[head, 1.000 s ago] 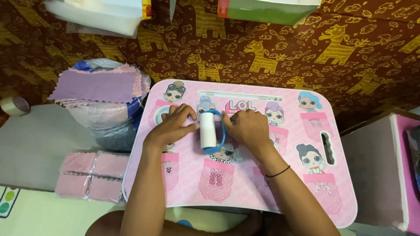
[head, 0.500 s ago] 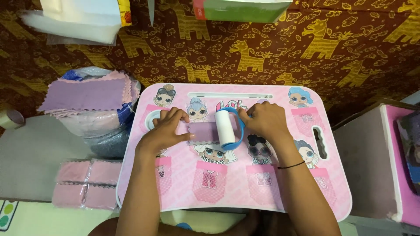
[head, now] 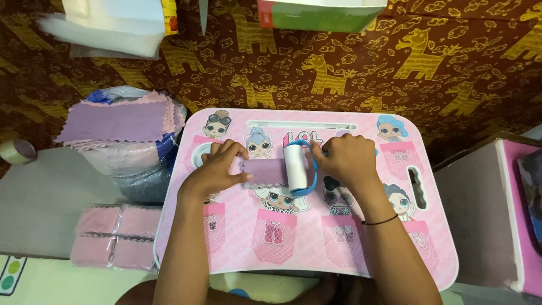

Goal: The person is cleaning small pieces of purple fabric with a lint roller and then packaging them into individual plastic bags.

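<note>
On the tray [head: 316, 248], the cloth [head: 265, 171] lies at 9 o'clock of the roller [head: 294, 167], probably touching; the cloth stack [head: 121, 121] lies off the tray at 9 o'clock.

We saw a brown giraffe-print cloth [head: 440, 68] behind the lap table, a stack of purple cloths [head: 121, 121] on a plastic bag off its left edge, packed pink cloths [head: 116, 237] below, a tape roll [head: 17, 151] far left, a green box [head: 322, 14] above.
</note>
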